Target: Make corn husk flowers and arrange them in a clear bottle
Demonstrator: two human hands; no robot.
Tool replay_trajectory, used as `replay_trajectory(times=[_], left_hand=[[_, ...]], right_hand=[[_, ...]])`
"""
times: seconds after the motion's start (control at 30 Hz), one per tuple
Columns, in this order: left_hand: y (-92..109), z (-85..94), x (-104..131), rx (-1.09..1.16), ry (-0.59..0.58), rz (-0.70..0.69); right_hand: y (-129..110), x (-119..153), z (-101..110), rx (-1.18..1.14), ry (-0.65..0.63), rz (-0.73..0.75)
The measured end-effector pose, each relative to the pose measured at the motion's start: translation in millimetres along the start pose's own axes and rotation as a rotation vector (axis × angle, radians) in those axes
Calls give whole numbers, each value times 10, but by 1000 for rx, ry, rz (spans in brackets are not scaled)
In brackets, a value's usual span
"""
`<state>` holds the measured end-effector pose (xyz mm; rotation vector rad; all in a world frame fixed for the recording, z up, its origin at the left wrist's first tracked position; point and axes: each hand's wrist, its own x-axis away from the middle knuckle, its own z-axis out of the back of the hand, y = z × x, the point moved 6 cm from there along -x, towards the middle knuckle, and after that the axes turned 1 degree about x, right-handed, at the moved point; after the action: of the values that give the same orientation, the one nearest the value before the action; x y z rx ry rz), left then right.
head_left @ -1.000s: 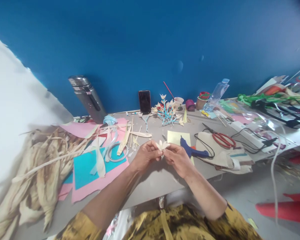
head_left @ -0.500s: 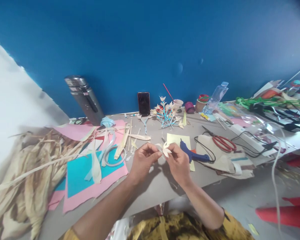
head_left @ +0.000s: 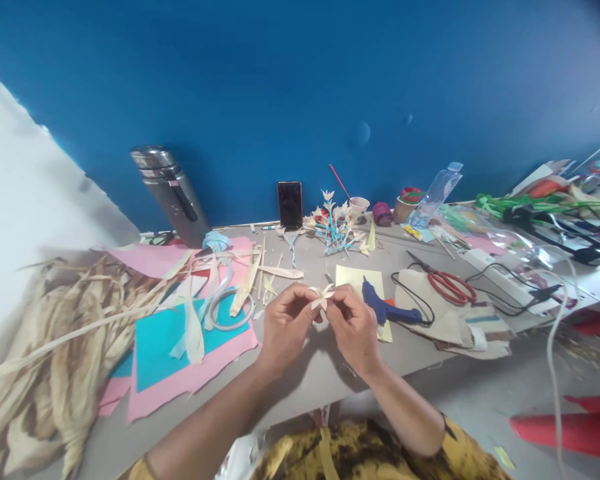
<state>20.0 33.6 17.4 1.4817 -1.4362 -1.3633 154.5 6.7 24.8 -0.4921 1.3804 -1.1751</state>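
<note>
Nearest to us is the person's yellow garment with dark blotches [head_left: 350,450], its sleeves reaching to the elbows. Just past it runs the edge of a grey tabletop [head_left: 300,393]. At its near left corner we see a heap of long, dried tan husks [head_left: 75,360]. Beside that lies a ragged-edged pink sheet [head_left: 193,383] with a flat turquoise sheet [head_left: 163,360] on top, and a round grey ring [head_left: 230,327] resting partly over the turquoise.

Between these and the right side of the table, raised over the grey surface, are both bare hands. The left hand [head_left: 286,327] and the right hand [head_left: 355,327] meet at a small cream flower with pointed petals [head_left: 322,299]; we see the thumb and fingertips of each pinching it from its own side.

Just right of the right hand, a dark blue glue gun [head_left: 393,312] lies partly over a pale yellow paper sheet [head_left: 353,273]. Next to it we find a folded cream cloth [head_left: 447,323], with red-handled metal scissors [head_left: 450,287] lying partly on it.

Farther back stands a branching spray of cream flowers on bright blue stems [head_left: 336,230]. Behind it to the left, an upright black phone [head_left: 290,205] leans near the plain blue wall [head_left: 280,87].
</note>
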Motion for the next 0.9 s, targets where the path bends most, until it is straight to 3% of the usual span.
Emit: replay_trajectory(times=[0.2, 0.43, 0.7, 0.9], left_hand=[[-145, 32, -53, 96, 17, 156], [-303, 59, -100, 219, -55, 274], [-252, 79, -116, 134, -103, 253], [-135, 18, -132, 78, -157, 212]], right_hand=[[17, 13, 5, -15, -24, -4], [34, -10, -2, -69, -86, -20], [26, -65, 67, -110, -178, -32], [172, -104, 68, -192, -277, -179]])
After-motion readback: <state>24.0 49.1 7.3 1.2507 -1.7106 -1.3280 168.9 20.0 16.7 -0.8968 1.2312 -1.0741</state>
